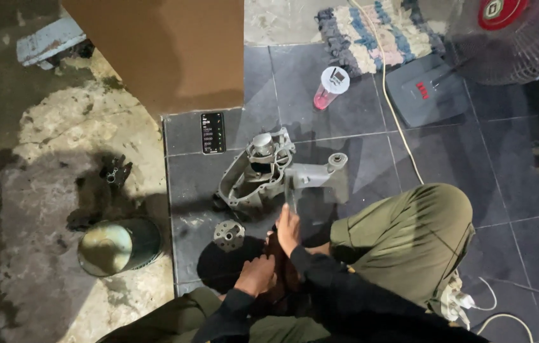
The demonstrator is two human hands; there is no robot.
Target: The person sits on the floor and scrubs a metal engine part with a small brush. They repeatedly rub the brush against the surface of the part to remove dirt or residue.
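left hand point(255, 274): curled on a dark thing, grip unclear | right hand point(288, 230): fingers pinching one clear strip point(292, 195) | one grey engine casing point(263, 173) just beyond | one round metal part point(229, 235) left of hands | one bucket point(117, 246) far left

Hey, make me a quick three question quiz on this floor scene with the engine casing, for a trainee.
1. True or false: the phone lies on the tiles beyond the grey engine casing.
2. Which lies nearest the left hand? A) the pink bottle B) the small round metal part C) the fan
3. What does the right hand reach up to?

Key
1. True.
2. B.
3. The near end of the pale grey bracket piece set against the casing; whether the fingers grip it cannot be told.
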